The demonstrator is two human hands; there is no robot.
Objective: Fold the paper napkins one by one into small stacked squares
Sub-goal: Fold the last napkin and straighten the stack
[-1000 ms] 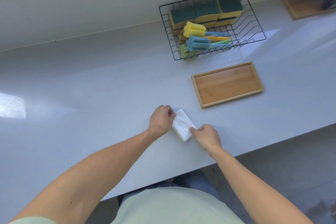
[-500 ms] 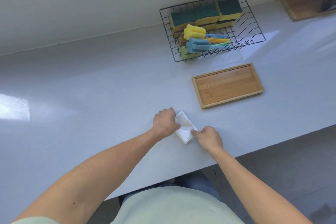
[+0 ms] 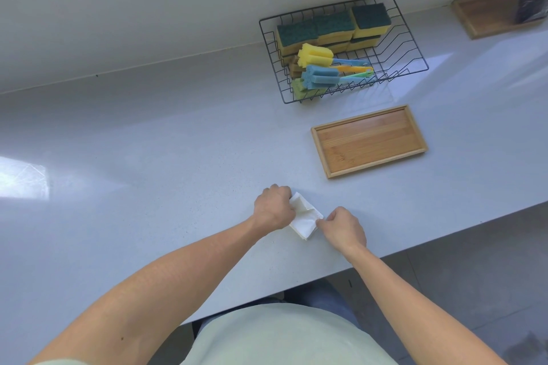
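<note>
A small white paper napkin (image 3: pixel 303 221) lies folded on the grey countertop (image 3: pixel 148 187) near the front edge. My left hand (image 3: pixel 272 207) sits on its left side with curled fingers that hold the napkin's left edge. My right hand (image 3: pixel 341 227) pinches the napkin's right corner. A flap of the napkin is raised between the two hands. Part of the napkin is hidden under my left hand.
An empty bamboo tray (image 3: pixel 369 141) lies to the upper right of the napkin. Behind it stands a black wire basket (image 3: pixel 409 47) with sponges and sponge brushes. A second wooden tray (image 3: pixel 486 16) with a dark bag sits at the far right corner.
The flat napkin now has a raised flap in its middle. Both hands stay on it, and my left hand has closed in over its left side.
</note>
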